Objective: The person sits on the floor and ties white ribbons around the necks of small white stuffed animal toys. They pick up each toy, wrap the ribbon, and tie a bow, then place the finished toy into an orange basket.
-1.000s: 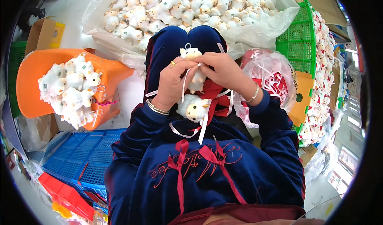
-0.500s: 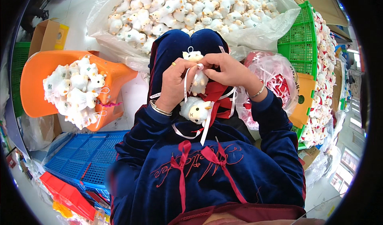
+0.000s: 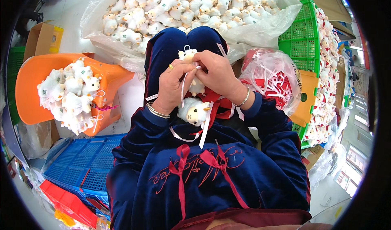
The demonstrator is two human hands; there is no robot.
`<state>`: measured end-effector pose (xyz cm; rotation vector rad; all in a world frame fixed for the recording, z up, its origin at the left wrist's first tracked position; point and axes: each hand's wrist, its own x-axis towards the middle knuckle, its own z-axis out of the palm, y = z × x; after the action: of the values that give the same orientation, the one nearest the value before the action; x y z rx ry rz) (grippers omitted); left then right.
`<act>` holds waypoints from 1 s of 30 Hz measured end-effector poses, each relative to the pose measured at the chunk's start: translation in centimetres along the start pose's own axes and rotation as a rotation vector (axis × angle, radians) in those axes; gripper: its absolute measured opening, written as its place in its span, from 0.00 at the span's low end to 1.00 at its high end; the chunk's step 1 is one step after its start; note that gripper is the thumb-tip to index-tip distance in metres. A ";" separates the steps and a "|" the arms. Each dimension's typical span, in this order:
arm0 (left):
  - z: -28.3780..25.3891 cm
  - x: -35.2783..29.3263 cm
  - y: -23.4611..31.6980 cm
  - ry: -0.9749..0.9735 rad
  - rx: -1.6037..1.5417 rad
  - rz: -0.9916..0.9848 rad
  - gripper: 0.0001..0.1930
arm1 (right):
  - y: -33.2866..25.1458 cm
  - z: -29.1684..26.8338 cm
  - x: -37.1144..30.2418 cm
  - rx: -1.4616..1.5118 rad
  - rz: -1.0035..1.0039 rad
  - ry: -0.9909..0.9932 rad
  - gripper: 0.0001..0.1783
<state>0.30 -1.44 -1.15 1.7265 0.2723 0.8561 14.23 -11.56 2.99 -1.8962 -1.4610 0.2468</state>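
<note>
Above my lap, my left hand (image 3: 173, 83) pinches a thin white ribbon (image 3: 183, 89) at the neck of a small plush sheep (image 3: 197, 88). My right hand (image 3: 218, 73) grips the ribbon from the other side, fingertips close to the left ones. They partly cover the sheep, whose head with a hanging loop points toward my knees; the ribbon's exact knot or loop is hidden. A second plush sheep (image 3: 193, 112) rests in my lap, its face turned up. Red and white ribbons (image 3: 223, 111) lie beside it, with one white end trailing over my top.
A large clear plastic bag (image 3: 91, 26) of plush sheep spreads beyond my knees. An orange chair (image 3: 30, 83) at left carries several more. Blue crates (image 3: 85, 160) stand lower left. At right are a bag of red and white ribbons (image 3: 271, 77) and a green crate (image 3: 299, 42).
Both hands stay at the sheep's neck, the right hand turned slightly and its fingers closer in over the ribbon. The whole view has shifted a little, moving everything slightly left.
</note>
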 end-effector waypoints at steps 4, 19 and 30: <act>-0.3 -0.2 -0.3 -0.026 0.003 0.008 0.08 | 0.0 -0.2 0.2 -0.104 -0.063 -0.089 0.06; -0.9 0.2 0.6 -0.036 0.055 -0.056 0.07 | 2.2 -5.4 3.0 0.329 0.019 -0.425 0.11; -1.0 0.1 1.0 -0.039 0.111 -0.013 0.08 | 1.8 -4.1 1.4 1.027 0.556 -0.299 0.14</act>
<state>-0.56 -0.98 -0.12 1.8405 0.3094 0.8095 18.38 -12.22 5.17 -1.3432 -0.6613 1.3037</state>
